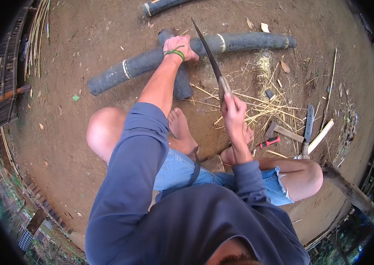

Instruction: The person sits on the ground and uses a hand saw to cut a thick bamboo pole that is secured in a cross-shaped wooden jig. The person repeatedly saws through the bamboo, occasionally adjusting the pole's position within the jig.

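Observation:
My left hand, with a green band at the wrist, grips a long dark bamboo pole lying across the dirt ground. The pole rests on a short dark log placed crosswise under it. My right hand is shut on the handle of a long curved machete, its blade raised and pointing away over the pole, just right of my left hand. I sit low with bare feet near the log.
Thin bamboo splinters litter the ground to the right. A hammer, a red-handled tool, a second knife and a pale split stick lie there. Another dark pole lies at the top, thin strips at left.

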`<state>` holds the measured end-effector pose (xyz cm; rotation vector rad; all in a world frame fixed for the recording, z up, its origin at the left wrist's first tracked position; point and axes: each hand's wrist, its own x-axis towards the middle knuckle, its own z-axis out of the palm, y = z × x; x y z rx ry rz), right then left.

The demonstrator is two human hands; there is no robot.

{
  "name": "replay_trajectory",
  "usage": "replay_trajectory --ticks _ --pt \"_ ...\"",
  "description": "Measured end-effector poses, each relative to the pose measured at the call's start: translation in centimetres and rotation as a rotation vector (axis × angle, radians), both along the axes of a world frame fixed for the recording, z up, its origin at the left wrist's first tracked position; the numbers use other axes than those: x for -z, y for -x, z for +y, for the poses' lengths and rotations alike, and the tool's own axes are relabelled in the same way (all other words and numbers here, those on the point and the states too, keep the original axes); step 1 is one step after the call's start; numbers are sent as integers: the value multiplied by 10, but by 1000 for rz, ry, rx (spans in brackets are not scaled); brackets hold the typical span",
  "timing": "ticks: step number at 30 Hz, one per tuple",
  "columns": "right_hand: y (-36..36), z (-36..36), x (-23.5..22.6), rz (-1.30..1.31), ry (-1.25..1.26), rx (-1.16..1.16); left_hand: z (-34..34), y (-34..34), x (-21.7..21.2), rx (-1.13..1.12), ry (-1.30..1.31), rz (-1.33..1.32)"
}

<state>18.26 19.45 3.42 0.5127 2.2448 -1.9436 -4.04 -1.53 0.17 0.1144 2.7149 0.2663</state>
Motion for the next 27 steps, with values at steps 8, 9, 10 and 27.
replay_trajectory --ticks 8,9,10,27 --pt "2 -13 -13 55 -247 -38 -1 4 4 20 27 -65" --pt "-31 -6 -30 53 -266 -39 -6 9 5 24 17 -45" --pt "-54 0 -32 219 -213 5 -10 8 8 19 7 -30" --pt "57 -9 38 110 -85 12 12 6 -11 25 -49 27"
